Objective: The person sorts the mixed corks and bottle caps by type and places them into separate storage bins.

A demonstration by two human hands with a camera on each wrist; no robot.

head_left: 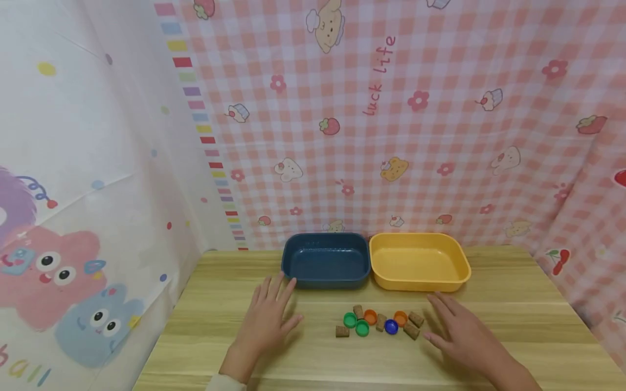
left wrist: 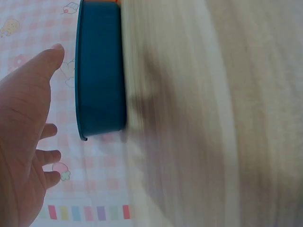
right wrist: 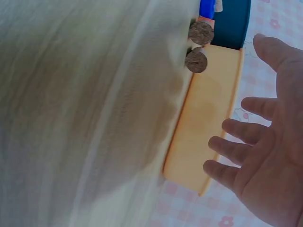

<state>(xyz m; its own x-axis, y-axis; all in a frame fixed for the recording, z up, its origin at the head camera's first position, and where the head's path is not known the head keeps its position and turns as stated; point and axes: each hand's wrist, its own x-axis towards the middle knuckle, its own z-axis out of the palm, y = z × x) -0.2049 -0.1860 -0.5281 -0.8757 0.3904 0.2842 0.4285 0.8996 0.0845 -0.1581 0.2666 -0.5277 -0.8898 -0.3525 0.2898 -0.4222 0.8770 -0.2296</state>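
My left hand (head_left: 264, 316), fingers spread, hovers over the table in front of the dark blue tray (head_left: 326, 283); it holds nothing. On the other side my right hand (head_left: 464, 334) is held out with straight fingers, right of the small pieces and in front of the yellow tray (head_left: 420, 285). Between the hands lie several corks (head_left: 342, 332) mixed with bottle caps: green caps (head_left: 362, 328), orange caps (head_left: 370, 317) and a blue cap (head_left: 391, 326). Two corks (right wrist: 196, 60) show end-on in the right wrist view, close to the yellow tray.
Both trays stand side by side at the back of the wooden table (head_left: 303, 364). Behind them hangs a pink checked cloth (head_left: 367, 163), and a white printed cloth (head_left: 122, 217) hangs along the left side.
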